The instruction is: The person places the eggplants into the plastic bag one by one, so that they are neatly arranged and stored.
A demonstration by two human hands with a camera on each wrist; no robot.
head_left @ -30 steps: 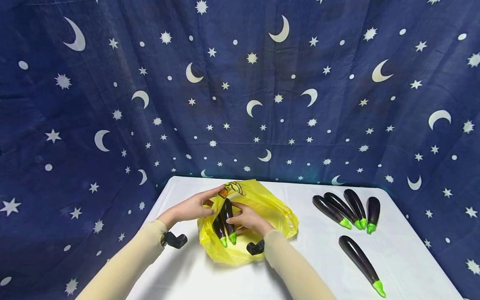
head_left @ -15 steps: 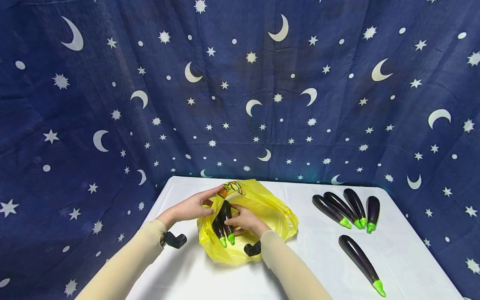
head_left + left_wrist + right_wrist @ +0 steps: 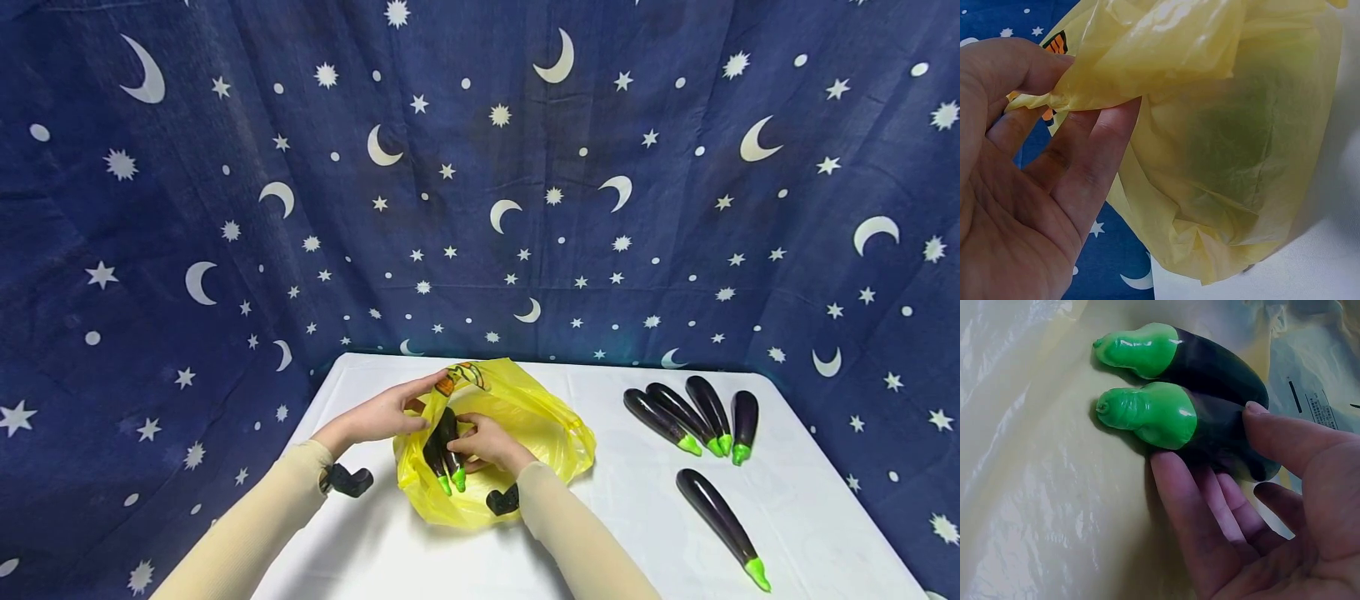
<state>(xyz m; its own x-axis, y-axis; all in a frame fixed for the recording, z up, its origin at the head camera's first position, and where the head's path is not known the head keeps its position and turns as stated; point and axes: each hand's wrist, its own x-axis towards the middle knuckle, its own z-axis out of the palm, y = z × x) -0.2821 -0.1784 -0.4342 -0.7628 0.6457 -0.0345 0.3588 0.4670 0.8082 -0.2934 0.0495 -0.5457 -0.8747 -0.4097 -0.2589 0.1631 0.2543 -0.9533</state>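
Note:
A crinkled yellow plastic bag (image 3: 525,392) lies with its mouth facing me. My left hand (image 3: 381,412) pinches its left rim; in the left wrist view the film (image 3: 1147,50) is caught between thumb and fingers. Inside the bag, my right hand (image 3: 491,442) holds a dark purple eggplant (image 3: 452,446) with a bright green cap. The right wrist view shows the thumb on top of this eggplant (image 3: 1169,415) and the fingers along its near side. A second eggplant (image 3: 1216,359) lies close beside it on the bag's inner film.
Several eggplants (image 3: 707,412) lie grouped at the back right of the white-covered table (image 3: 615,517). A single eggplant (image 3: 720,521) rests nearer the front right. Behind the table hangs a dark blue cloth (image 3: 465,208) with moons and stars.
My right hand has shifted slightly left with its eggplant, which sits a little lower and nearer the second one in the bag. The left hand stays on the rim.

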